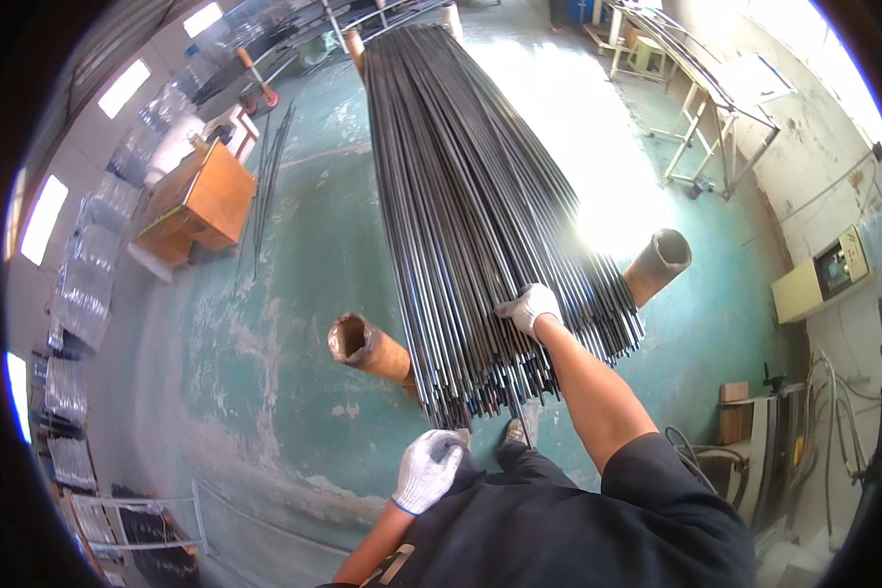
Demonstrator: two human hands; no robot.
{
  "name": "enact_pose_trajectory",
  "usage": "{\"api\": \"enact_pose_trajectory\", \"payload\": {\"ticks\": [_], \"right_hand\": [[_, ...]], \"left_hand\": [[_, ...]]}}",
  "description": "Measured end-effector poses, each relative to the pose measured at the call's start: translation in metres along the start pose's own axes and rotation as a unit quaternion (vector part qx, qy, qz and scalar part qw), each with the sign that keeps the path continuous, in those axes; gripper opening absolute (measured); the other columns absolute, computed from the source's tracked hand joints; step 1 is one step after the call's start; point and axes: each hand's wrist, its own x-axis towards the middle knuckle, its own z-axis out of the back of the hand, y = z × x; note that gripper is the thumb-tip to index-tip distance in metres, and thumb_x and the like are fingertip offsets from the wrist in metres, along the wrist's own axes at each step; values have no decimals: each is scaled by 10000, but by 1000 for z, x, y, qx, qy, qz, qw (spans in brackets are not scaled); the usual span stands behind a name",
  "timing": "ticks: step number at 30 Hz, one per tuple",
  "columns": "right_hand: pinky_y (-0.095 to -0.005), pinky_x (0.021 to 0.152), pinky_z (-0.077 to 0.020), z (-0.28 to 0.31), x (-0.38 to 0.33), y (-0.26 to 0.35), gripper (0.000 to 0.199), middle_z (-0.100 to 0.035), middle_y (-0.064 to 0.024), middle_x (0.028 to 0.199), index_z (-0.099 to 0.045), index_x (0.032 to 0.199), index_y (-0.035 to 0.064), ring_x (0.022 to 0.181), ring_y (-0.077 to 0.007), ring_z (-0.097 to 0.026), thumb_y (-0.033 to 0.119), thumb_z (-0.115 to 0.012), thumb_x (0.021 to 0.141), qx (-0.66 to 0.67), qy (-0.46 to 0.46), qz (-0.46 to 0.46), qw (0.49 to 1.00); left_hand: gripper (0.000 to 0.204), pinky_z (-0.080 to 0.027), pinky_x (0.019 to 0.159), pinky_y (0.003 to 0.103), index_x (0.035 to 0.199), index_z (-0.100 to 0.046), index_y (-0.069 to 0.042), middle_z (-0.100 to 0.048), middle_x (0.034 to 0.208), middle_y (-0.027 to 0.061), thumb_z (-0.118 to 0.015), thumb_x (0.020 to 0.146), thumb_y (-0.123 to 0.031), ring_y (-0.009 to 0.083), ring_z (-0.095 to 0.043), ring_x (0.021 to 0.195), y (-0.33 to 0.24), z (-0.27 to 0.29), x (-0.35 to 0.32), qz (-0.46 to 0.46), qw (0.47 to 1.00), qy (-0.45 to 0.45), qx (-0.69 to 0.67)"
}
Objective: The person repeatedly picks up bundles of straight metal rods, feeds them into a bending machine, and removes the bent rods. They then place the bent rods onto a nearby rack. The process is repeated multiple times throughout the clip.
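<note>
A long stack of thin black rods (pixel 461 216) stretches away from me, its near ends uneven. My right hand (pixel 532 311), in a white knit glove, is on top of the rods near this end, its fingers closed around a rod there. One rod (pixel 521 412) sticks out toward my body past the others. My left hand (pixel 428 472), also gloved in white, is low in front of me, just short of the stack's left corner. Its fingers are curled in, and whatever they may hold is hidden.
Brown upright tubes flank the stack, one at near left (pixel 363 348) and one at right (pixel 661 260). A wooden desk (pixel 201 206) stands to the left, with loose rods (pixel 269 186) on the green floor. A metal-framed bench (pixel 701 93) and an electrical box (pixel 823 274) are at right.
</note>
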Motion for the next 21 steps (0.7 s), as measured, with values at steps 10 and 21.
{"api": "enact_pose_trajectory", "payload": {"ticks": [10,21], "right_hand": [[-439,1171,-529,20,-16,-21,983,-707,-332,1420,-591,1425,-234,1336,-389,-696,435,-993,828,154,107,-57,981],[-479,956,-590,21,-44,-15,636,-794,-278,1110,-777,1229,-40,1058,-395,-771,565,-719,1043,-80,73,-43,993]], "left_hand": [[161,-615,897,393,1080,-778,6,-791,1041,169,-767,925,-35,306,-795,972,29,46,67,-65,997,13,-29],[119,-606,891,359,1069,-781,6,-780,1000,142,-749,964,-40,217,-782,959,66,56,76,-25,992,94,-85]]}}
